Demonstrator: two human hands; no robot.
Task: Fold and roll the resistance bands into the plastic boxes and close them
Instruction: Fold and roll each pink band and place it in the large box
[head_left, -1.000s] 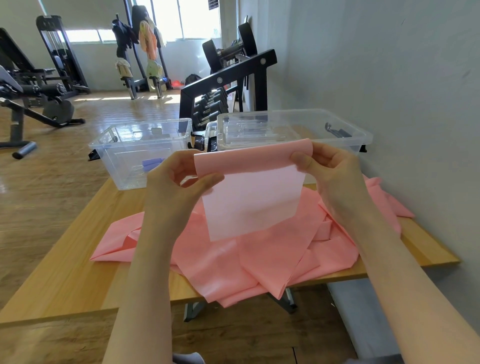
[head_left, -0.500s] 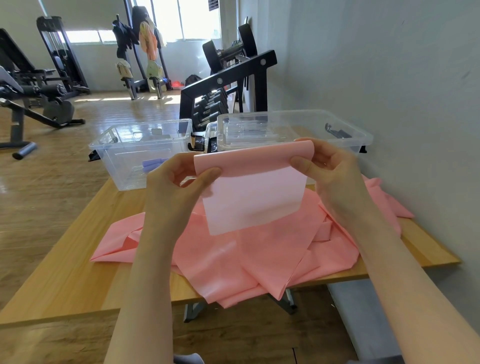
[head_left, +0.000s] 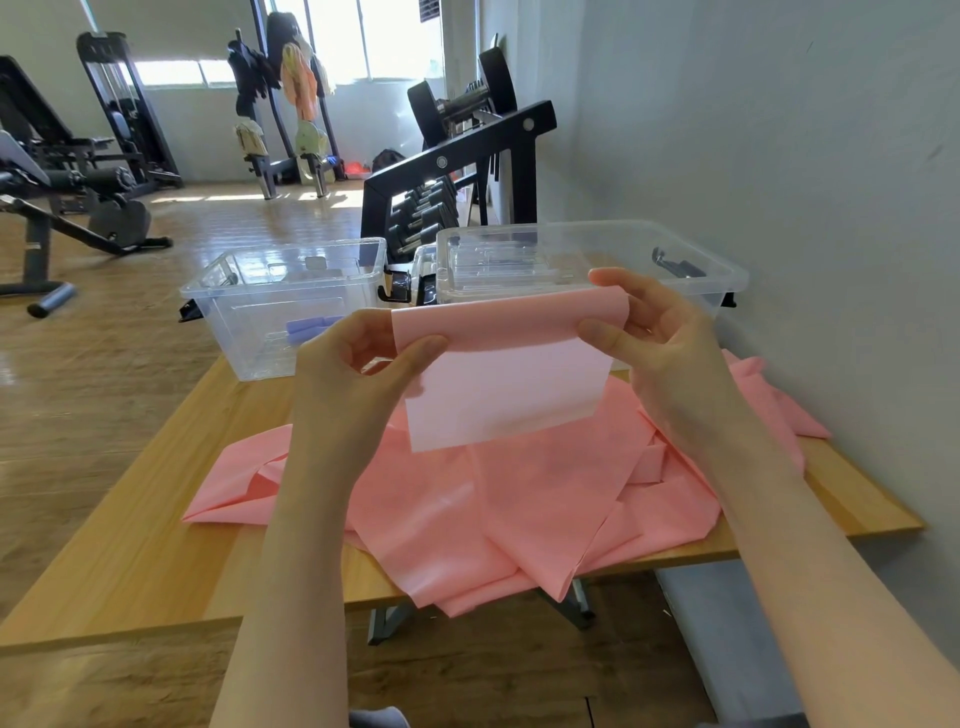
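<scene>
Pink band (head_left: 498, 364), top edge pinched by both hands' fingers (head_left: 415, 353), hangs above table (head_left: 156, 545).

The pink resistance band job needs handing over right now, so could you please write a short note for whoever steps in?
Left hand pinches one end of the fold in the pink band; right hand pinches the other, with the band held above the table.
More pink bands lie in a loose pile on the table.
Left box is open, with something blue inside; right box holds no pink band.
Done: first fold started.
Left: roll the bands, box them, close both boxes.
</scene>
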